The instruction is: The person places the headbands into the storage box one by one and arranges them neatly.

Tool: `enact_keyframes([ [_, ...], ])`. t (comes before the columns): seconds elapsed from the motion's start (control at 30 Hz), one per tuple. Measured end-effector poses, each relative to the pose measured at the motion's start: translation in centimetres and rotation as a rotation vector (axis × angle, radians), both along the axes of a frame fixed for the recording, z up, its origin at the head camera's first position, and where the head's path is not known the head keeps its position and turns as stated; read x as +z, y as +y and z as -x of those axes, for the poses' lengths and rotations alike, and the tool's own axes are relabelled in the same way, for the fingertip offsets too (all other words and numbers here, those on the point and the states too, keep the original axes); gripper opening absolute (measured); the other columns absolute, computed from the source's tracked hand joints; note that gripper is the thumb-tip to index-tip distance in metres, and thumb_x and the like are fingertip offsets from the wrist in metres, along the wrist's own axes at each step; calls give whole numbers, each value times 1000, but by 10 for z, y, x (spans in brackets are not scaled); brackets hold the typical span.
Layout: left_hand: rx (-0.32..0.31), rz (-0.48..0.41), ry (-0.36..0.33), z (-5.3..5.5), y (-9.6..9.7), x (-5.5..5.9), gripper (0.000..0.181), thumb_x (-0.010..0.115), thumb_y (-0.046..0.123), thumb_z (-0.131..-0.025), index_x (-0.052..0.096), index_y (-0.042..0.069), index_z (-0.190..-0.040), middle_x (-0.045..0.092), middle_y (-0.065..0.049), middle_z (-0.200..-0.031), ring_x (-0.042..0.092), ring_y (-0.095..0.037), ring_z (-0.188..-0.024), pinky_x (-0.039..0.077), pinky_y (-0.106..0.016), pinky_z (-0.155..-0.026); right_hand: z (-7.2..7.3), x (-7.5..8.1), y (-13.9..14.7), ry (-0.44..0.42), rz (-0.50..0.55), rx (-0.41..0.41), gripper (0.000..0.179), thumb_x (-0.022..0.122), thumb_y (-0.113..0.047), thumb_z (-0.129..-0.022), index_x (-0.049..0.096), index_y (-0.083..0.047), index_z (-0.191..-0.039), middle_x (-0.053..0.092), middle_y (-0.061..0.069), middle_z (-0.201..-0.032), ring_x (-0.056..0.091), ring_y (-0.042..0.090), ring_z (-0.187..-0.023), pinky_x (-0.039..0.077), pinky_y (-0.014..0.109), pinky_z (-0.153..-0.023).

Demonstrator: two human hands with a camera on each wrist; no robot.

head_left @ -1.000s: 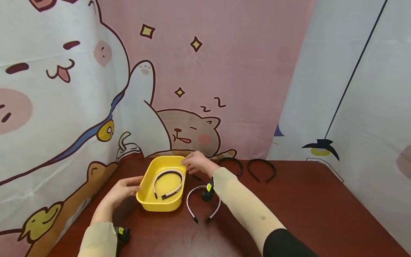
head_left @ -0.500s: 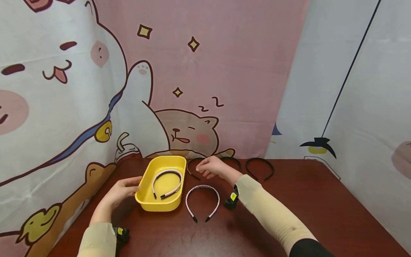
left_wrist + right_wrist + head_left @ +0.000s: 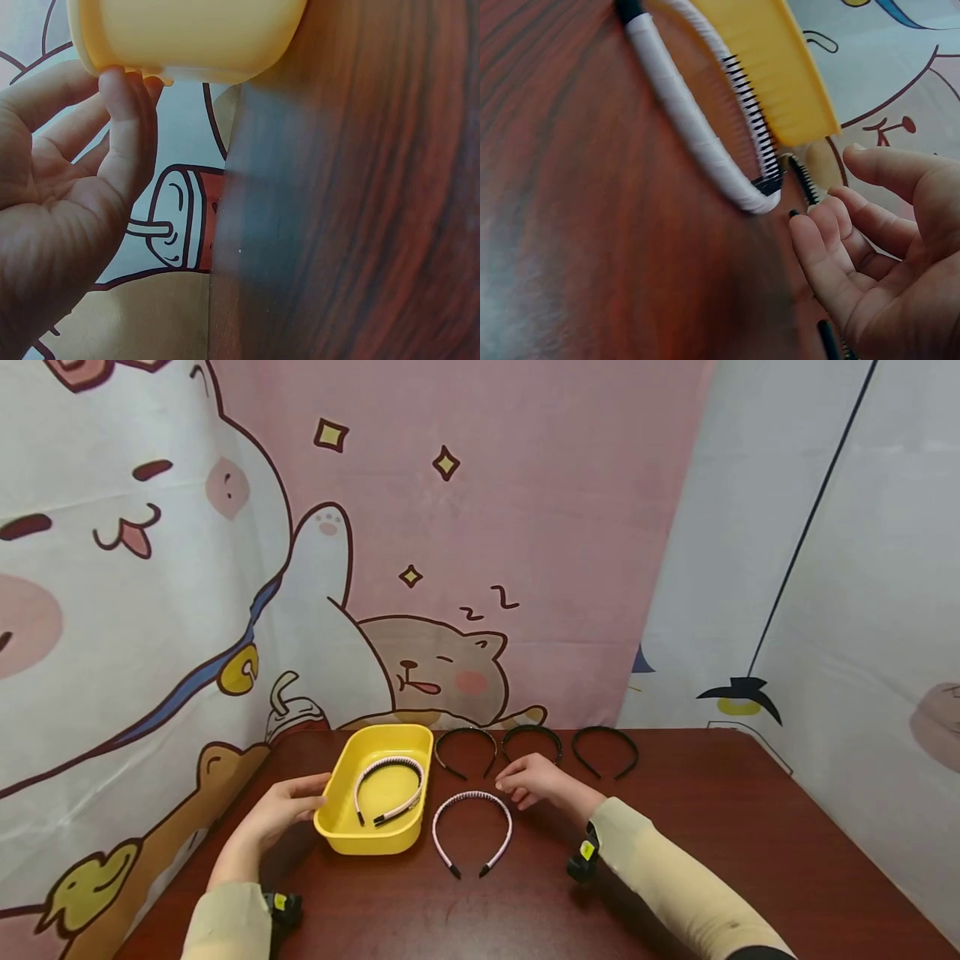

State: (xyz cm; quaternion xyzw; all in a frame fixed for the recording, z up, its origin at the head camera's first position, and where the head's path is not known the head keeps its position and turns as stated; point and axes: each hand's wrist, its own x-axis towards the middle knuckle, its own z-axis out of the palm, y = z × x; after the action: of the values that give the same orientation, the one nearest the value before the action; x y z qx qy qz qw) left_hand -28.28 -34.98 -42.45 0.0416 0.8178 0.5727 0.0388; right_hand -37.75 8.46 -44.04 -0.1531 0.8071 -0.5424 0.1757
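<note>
My left hand [image 3: 279, 808] rests its fingertips against the left side of a yellow tray [image 3: 367, 845]. In the left wrist view, its loosely bent fingers [image 3: 124, 127] meet the tray's rim. A pale pink headband [image 3: 357, 795] lies inside the tray, with doubled dark tips at its right end; I cannot tell whether a second one is nested there. Another pale pink headband [image 3: 472, 794] lies on the table, right of the tray. Just beyond its upper right side hovers my right hand [image 3: 538, 779], fingers loosely bent, holding nothing. The right wrist view shows that headband [image 3: 679, 109] near the fingertips.
Three dark headbands lie in a row at the table's back edge: a thin one [image 3: 466, 730], a middle one [image 3: 531, 728] and a right one [image 3: 605, 729]. A cartoon-printed cloth [image 3: 570, 527] hangs behind the brown table [image 3: 675, 810].
My right hand has moved from the tray's right rim rightward and toward me, uncovering the thin and middle dark headbands. My left hand stays at the tray. The view has shifted slightly.
</note>
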Motion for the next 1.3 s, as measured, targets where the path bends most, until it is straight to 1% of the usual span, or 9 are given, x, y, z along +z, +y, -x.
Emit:
enact_keyframes([
  [0.2,0,-4,3,0,-1,-1,54,61,8,-94,42,-8,-142,47,-29,-138,61,-32,-108,53,-34,-85,-4,-10,1,-13,-8,20,32,74,-12,-81,69,6,-106,67,7,-78,60,16,-60,56,35,-55],
  [0.47,-13,-13,7,0,0,0,55,61,8,-94,41,-8,-142,46,-29,-140,60,-33,-109,53,-36,-86,-4,-18,-2,41,-77,-3,33,80,-10,-76,70,2,-105,64,10,-73,59,15,-58,56,34,-53],
  [0.67,-12,-7,9,1,-1,0,56,62,10,-94,41,-8,-142,46,-29,-139,61,-29,-107,53,-34,-85,-4,-19,-5,94,-161,-2,23,82,-14,-74,73,-2,-92,63,7,-65,58,15,-55,55,33,-51],
  [0.77,-1,-11,-4,1,-2,-2,56,63,11,-93,42,-7,-142,47,-28,-139,62,-28,-106,53,-34,-85,-5,-20,-6,136,-197,5,18,82,-16,-74,74,-4,-86,61,6,-61,58,14,-52,55,32,-49],
  [0.87,8,3,-17,0,-3,-4,56,63,12,-93,43,-5,-142,48,-26,-139,62,-28,-107,53,-35,-87,-6,-21,-7,170,-226,6,15,83,-18,-74,74,-6,-80,60,5,-59,58,14,-50,54,32,-48],
  [0.93,15,10,-23,1,-4,-5,56,64,14,-93,44,-4,-142,49,-25,-139,62,-28,-107,52,-36,-88,-7,-21,-7,170,-236,1,15,83,-18,-74,74,-7,-77,61,4,-58,58,14,-50,54,32,-48],
  [1.0,8,20,-17,1,-4,-6,56,63,14,-94,43,-4,-143,49,-25,-139,62,-29,-108,52,-37,-88,-8,-20,-8,171,-238,-5,14,83,-17,-74,73,-7,-75,60,5,-57,57,14,-49,54,32,-48],
  [1.1,10,11,-16,1,-4,-6,56,64,15,-93,44,-4,-142,49,-25,-139,61,-30,-109,52,-37,-88,-9,-19,-9,163,-233,-18,12,81,-14,-74,72,-5,-73,60,5,-57,57,14,-49,54,32,-48],
  [1.3,13,-1,-11,2,-3,-5,56,64,13,-93,43,-5,-142,48,-27,-139,61,-29,-108,53,-34,-87,-7,-18,-11,130,-194,-36,5,74,-7,-75,71,-3,-73,59,3,-57,56,13,-51,54,31,-48],
])
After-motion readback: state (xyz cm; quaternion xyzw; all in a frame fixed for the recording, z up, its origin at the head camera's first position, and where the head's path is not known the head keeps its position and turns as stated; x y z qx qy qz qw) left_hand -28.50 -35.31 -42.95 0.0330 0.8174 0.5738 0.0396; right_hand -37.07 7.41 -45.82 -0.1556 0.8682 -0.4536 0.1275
